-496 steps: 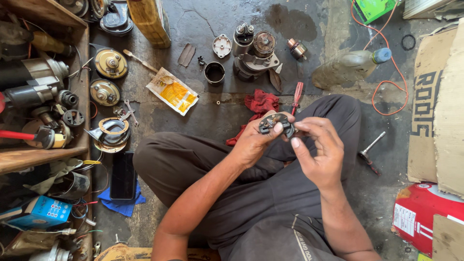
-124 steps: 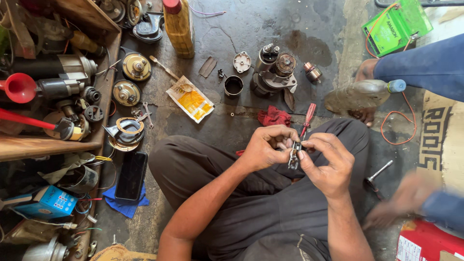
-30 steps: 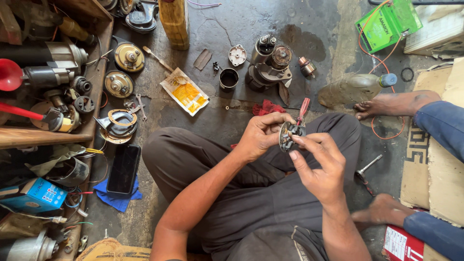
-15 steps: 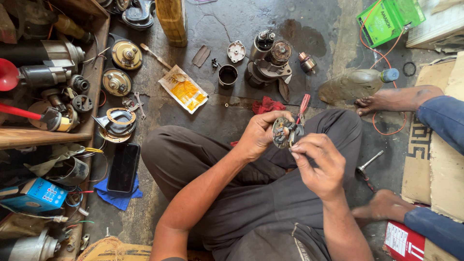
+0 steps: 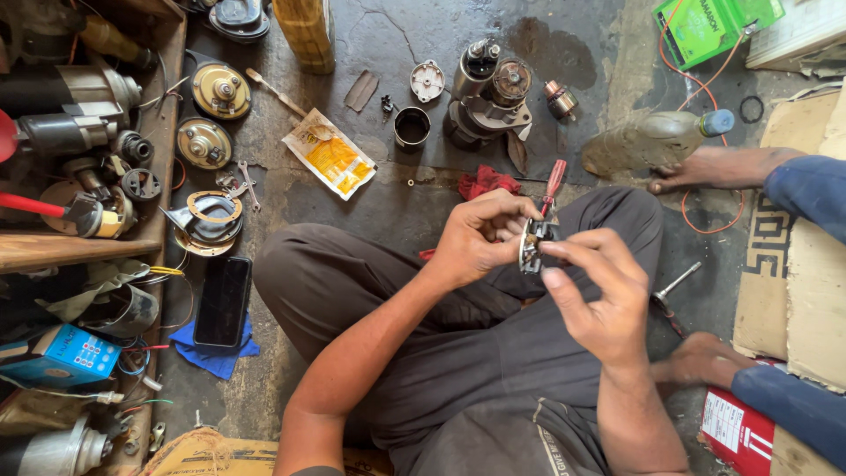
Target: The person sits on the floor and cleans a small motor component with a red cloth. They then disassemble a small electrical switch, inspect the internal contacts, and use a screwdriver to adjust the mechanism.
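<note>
I sit cross-legged on a stained concrete floor. My left hand [image 5: 480,238] grips a small round metal part [image 5: 531,244] held edge-on above my right knee. My right hand [image 5: 599,291] pinches the same part from the right with thumb and forefinger. A red-handled screwdriver [image 5: 552,182] lies on the floor just beyond the hands, beside a red rag [image 5: 486,183]. A dismantled starter motor [image 5: 489,97] stands farther ahead.
Another person's bare feet [image 5: 705,167] and blue trouser legs [image 5: 815,198] are at the right. A black phone [image 5: 222,300] lies on a blue cloth at left. A yellow packet [image 5: 330,159], metal cup [image 5: 411,126], plastic bottle [image 5: 656,141], green box [image 5: 709,25] and shelves of motor parts [image 5: 79,115] surround me.
The part has been turned edge-on between my hands and my right fingers have closed onto it. The other person's feet moved into view at the right.
</note>
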The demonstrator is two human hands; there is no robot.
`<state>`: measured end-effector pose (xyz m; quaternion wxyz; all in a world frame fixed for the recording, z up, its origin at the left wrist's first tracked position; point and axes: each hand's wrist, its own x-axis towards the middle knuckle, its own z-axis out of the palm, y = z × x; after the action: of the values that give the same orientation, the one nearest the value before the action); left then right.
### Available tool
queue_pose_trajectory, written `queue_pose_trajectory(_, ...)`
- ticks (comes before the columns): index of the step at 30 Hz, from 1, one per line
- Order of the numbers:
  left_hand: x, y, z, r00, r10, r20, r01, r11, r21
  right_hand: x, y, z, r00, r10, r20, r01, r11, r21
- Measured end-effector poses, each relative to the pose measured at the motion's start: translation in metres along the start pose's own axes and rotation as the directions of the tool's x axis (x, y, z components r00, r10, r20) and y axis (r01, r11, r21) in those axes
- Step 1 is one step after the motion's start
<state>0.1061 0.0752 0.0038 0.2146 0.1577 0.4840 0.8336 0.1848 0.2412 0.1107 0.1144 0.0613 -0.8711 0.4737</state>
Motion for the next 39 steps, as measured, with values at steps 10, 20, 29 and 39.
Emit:
queue_pose_trajectory(10, 0.0, 0.006, 0.002, 0.998, 0.069, -0.004, -0.067, 0.983, 0.169, 0.001, 0.004, 0.008, 0.994, 0.089, 0.065, -0.098, 0.983, 0.153)
queue_pose_trajectory(20, 0.001, 0.005, 0.002, 0.998, 0.066, -0.011, -0.063, 0.988, 0.144, -0.011, 0.017, 0.012, 0.975, 0.204, 0.093, -0.224, 0.872, 0.436)
queue_pose_trajectory(29, 0.001, 0.008, 0.004, 0.998, 0.056, 0.019, -0.059, 0.981, 0.186, -0.016, 0.039, 0.008, 0.947, 0.254, 0.199, -0.322, 0.73, 0.603)
queue_pose_trajectory(39, 0.001, 0.009, 0.005, 0.997, 0.074, 0.013, -0.075, 0.979, 0.189, -0.025, 0.057, 0.007, 0.925, 0.331, 0.188, -0.365, 0.629, 0.686)
